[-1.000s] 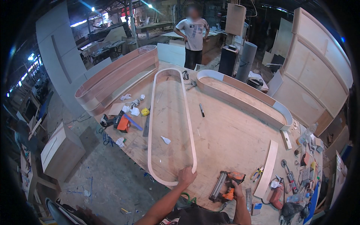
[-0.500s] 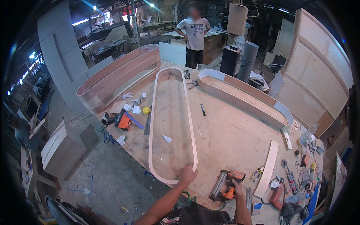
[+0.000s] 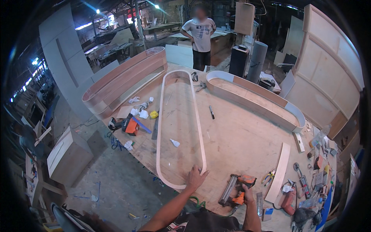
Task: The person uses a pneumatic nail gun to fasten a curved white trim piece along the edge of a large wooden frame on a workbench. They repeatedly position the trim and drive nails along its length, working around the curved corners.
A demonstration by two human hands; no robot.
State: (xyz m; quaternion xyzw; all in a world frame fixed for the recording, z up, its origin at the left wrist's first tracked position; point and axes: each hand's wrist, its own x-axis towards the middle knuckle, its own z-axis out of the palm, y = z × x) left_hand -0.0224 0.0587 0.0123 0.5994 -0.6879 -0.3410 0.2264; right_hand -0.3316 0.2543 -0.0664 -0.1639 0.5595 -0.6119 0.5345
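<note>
A long wooden oval frame [image 3: 159, 147] with rounded ends stands on edge on the wooden table [image 3: 235, 143]. My left hand [image 3: 196, 178] rests at its near right bend, fingers spread against the rim. To the right, my right hand [image 3: 248, 194] is wrapped around the grip of an orange and black nail gun [image 3: 232, 189], which is low over or on the table near its front edge. A green hose [image 3: 198, 202] shows beside it. A crumpled white scrap [image 3: 174, 143] lies inside the oval, and a black marker [image 3: 211, 112] lies to its right.
A second oval frame [image 3: 251, 101] sits at the far right, and a taller reddish one [image 3: 123, 79] at the far left. A cordless tool [image 3: 130, 126], pliers [image 3: 268, 176], a curved wood strip [image 3: 279, 170] and a red power tool [image 3: 289, 201] lie about. A person [image 3: 201, 36] stands beyond the table.
My left hand's fingers have opened out from a closed grip on the oval's rim. The nail gun stays in my right hand. The whole view has shifted slightly.
</note>
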